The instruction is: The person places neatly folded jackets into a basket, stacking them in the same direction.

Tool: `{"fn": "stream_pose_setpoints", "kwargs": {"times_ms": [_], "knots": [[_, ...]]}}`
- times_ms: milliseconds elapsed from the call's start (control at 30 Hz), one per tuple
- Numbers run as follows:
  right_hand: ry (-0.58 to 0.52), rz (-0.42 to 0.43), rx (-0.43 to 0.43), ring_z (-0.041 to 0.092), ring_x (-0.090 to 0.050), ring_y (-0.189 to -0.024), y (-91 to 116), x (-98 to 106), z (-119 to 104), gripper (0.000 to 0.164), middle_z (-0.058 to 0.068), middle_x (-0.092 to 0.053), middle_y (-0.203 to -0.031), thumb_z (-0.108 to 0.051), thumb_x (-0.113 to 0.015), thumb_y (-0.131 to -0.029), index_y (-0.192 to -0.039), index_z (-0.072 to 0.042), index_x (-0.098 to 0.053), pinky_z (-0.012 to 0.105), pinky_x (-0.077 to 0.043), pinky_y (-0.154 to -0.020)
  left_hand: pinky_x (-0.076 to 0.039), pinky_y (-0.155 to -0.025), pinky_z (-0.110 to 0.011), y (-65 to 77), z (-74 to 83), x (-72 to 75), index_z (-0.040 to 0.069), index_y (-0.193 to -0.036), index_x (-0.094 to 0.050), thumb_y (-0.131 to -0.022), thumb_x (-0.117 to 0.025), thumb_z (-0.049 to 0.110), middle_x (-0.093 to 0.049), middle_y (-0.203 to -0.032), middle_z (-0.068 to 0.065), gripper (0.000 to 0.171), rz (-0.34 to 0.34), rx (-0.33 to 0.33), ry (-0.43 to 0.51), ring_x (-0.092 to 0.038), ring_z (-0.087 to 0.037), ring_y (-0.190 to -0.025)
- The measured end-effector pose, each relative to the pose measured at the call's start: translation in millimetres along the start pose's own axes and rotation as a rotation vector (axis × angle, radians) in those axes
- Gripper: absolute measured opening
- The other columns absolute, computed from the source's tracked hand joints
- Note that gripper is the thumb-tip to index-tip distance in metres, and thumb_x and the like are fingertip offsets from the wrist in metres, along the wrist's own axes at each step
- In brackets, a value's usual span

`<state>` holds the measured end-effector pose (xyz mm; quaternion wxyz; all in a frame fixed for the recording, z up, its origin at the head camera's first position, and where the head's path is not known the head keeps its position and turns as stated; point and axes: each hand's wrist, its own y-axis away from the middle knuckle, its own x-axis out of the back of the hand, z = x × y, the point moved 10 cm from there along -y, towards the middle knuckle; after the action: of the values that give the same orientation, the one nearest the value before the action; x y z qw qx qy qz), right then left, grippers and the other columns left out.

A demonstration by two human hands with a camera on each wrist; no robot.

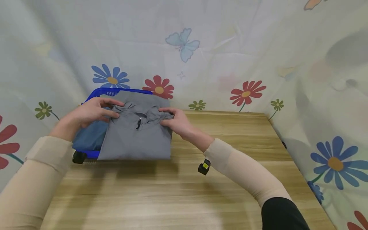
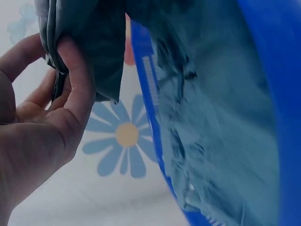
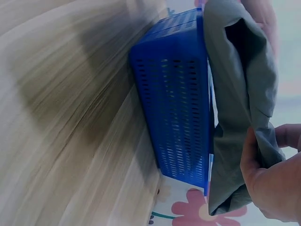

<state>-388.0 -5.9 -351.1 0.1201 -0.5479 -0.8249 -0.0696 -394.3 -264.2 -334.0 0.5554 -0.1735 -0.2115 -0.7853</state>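
Note:
A folded grey garment (image 1: 138, 140) with a short black pull near its gathered opening is held up over a blue plastic basket (image 1: 104, 91). My left hand (image 1: 87, 111) pinches its left side between thumb and fingers; the left wrist view shows the folded layers in that grip. On the opposite side my right hand (image 1: 181, 123) pinches the garment's edge, with the thumb (image 3: 251, 157) in front of the cloth. Inside the basket lies a blue-teal cloth item (image 2: 221, 141), partly hidden by the grey garment in the head view.
The basket stands on a wooden table (image 1: 201, 198) near its back left, against a white curtain (image 1: 207, 64) printed with flowers. The basket's perforated side (image 3: 171, 108) faces the right wrist camera. A small black wrist device (image 1: 204, 167) hangs at the right cuff.

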Motion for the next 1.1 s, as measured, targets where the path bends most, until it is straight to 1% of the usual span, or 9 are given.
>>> {"fn": "stream_pose_setpoints", "kwargs": {"times_ms": [233, 333, 400, 467, 567, 633, 733, 867, 1100], "knots": [[-0.003, -0.01, 0.006, 0.015, -0.043, -0.136, -14, -15, -9, 0.049, 0.007, -0.045, -0.155, 0.0, -0.068, -0.093, -0.141, -0.012, -0.064, 0.031, -0.048, -0.094, -0.052, -0.097, -0.053, -4.2, -13.3, 19.4, 0.001, -0.151, -0.048, -0.099, -0.072, 0.017, -0.035, -0.157, -0.019, 0.059, -0.015, 0.019, -0.028, -0.058, -0.02, -0.115], [-0.008, -0.004, 0.011, 0.01, -0.047, -0.123, -20, -22, -14, 0.049, 0.007, -0.044, -0.156, 0.001, -0.068, -0.093, -0.14, -0.011, -0.064, 0.028, -0.047, -0.085, -0.052, -0.097, -0.052, -4.2, -17.3, 27.8, 0.001, -0.152, -0.047, -0.099, -0.071, 0.018, -0.038, -0.154, -0.02, 0.06, -0.03, 0.03, -0.038, -0.059, -0.016, -0.112], [-0.021, -0.001, 0.015, 0.014, -0.05, -0.101, -25, -27, -15, 0.049, 0.009, -0.045, -0.155, 0.002, -0.067, -0.093, -0.141, -0.01, -0.063, 0.029, -0.045, -0.078, -0.052, -0.097, -0.051, -3.5, -20.2, 33.3, 0.001, -0.152, -0.046, -0.099, -0.071, 0.02, -0.037, -0.154, -0.021, 0.061, -0.035, 0.036, -0.047, -0.059, -0.017, -0.113], [-0.027, 0.008, 0.016, 0.012, -0.047, -0.096, -30, -32, -16, 0.049, 0.009, -0.047, -0.154, 0.003, -0.068, -0.092, -0.14, -0.009, -0.064, 0.028, -0.044, -0.076, -0.052, -0.098, -0.05, -3.0, -23.9, 39.4, 0.001, -0.152, -0.046, -0.1, -0.07, 0.021, -0.037, -0.154, -0.021, 0.061, -0.034, 0.047, -0.058, -0.058, -0.021, -0.117], [-0.041, 0.021, 0.018, 0.011, -0.049, -0.103, -36, -40, -17, 0.049, 0.01, -0.048, -0.152, 0.005, -0.068, -0.092, -0.139, -0.008, -0.065, 0.026, -0.045, -0.078, -0.05, -0.1, -0.053, -1.8, -28.5, 48.2, 0.001, -0.153, -0.043, -0.102, -0.067, 0.021, -0.036, -0.154, -0.023, 0.061, -0.03, 0.067, -0.081, -0.052, -0.031, -0.126], [-0.05, 0.032, 0.015, 0.006, -0.046, -0.117, -40, -45, -18, 0.049, 0.009, -0.048, -0.153, 0.006, -0.068, -0.091, -0.138, -0.008, -0.066, 0.024, -0.046, -0.081, -0.047, -0.102, -0.057, -1.1, -31.0, 53.4, 0.0, -0.154, -0.042, -0.103, -0.065, 0.02, -0.035, -0.154, -0.026, 0.06, -0.031, 0.083, -0.095, -0.047, -0.039, -0.131], [-0.075, 0.036, 0.014, 0.014, -0.051, -0.102, -46, -55, -20, 0.049, 0.011, -0.048, -0.152, 0.008, -0.067, -0.091, -0.138, -0.007, -0.065, 0.026, -0.045, -0.076, -0.044, -0.104, -0.061, 0.1, -33.2, 60.8, -0.003, -0.154, -0.038, -0.105, -0.061, 0.017, -0.033, -0.155, -0.03, 0.058, -0.031, 0.104, -0.121, -0.041, -0.047, -0.135], [-0.092, 0.064, 0.006, 0.015, -0.049, -0.092, -54, -64, -20, 0.049, 0.009, -0.051, -0.15, 0.009, -0.069, -0.09, -0.136, -0.008, -0.067, 0.026, -0.044, -0.072, -0.046, -0.101, -0.06, 1.7, -35.1, 71.7, -0.005, -0.155, -0.036, -0.106, -0.057, 0.013, -0.031, -0.154, -0.033, 0.056, -0.013, 0.122, -0.157, -0.043, -0.047, -0.131], [-0.088, 0.084, -0.022, 0.012, -0.053, -0.118, -65, -76, -9, 0.047, 0.008, -0.053, -0.147, 0.007, -0.073, -0.089, -0.133, -0.009, -0.07, 0.026, -0.051, -0.089, -0.045, -0.102, -0.06, -0.5, -44.7, 80.5, -0.005, -0.154, -0.036, -0.104, -0.06, 0.015, -0.031, -0.153, -0.035, 0.059, 0.016, 0.16, -0.188, -0.042, -0.049, -0.132]]}}
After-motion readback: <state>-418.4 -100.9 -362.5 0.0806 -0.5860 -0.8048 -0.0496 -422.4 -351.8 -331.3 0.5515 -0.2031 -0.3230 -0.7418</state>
